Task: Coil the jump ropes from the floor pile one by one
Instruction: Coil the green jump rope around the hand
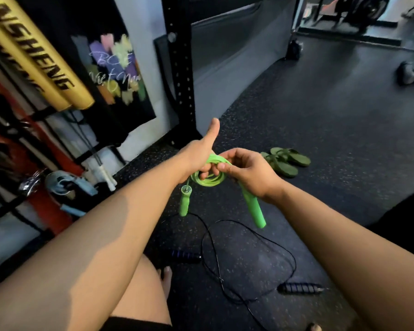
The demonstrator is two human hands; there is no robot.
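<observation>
Above dark floor (pixel 320 120), both hands' fingers (pixel 221 167) closed around coiled green rope (pixel 209 182), yellow tubes (pixel 41 56) reading "NSHENG"

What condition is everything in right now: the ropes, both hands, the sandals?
Bright green plastic jump rope: coiled, both handles dangling.
Left hand: inside the coil, thumb up.
Right hand: pinching the coil.
Thin black jump rope with ribbed handles: loose on floor, uncoiled.
Green rubber sandals: paired on floor.

At frame centre my left hand (pixel 198 154) and right hand (pixel 246 170) hold the coiled green plastic jump rope (pixel 209 180), handles hanging below. On the speckled rubber floor (pixel 320 130) beneath lies the black thin-corded jump rope (pixel 249 256); green sandals (pixel 285 161) sit right of my hands.
</observation>
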